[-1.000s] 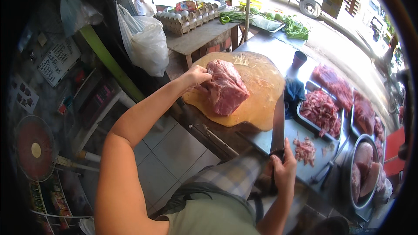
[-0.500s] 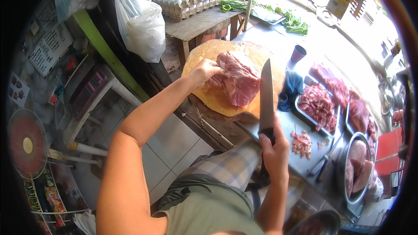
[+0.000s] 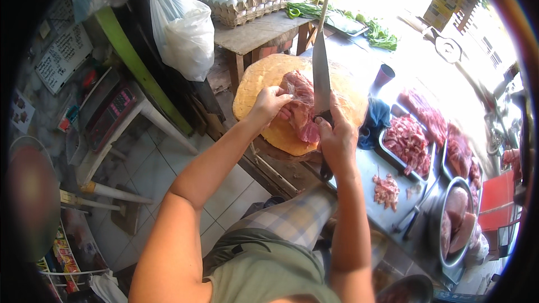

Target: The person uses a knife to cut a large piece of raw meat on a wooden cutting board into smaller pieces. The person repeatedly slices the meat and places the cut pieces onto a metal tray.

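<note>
A large piece of raw meat [image 3: 299, 91] rests on a thick round wooden chopping board [image 3: 251, 83]. My left hand [image 3: 270, 106] is closed on the left side of the meat, thumb and fingers pinching its surface. In my right hand [image 3: 340, 143] is a large knife [image 3: 321, 73], gripped by its dark handle. Its wide blade points away from me, over the right side of the meat, hiding part of it. Whether the edge touches the meat I cannot tell.
Right of the board are a blue cloth [image 3: 375, 122], a dark cup [image 3: 383, 75], a tray of cut meat [image 3: 405, 140], scraps [image 3: 386, 191] and a metal bowl with meat [image 3: 457, 221]. Egg trays [image 3: 241, 14] sit on a wooden table behind. A white bag [image 3: 188, 39] hangs at left.
My right hand has brought the knife up and left, from beside the board to over the meat. The meat has turned a little under my left hand, which still grips it.
</note>
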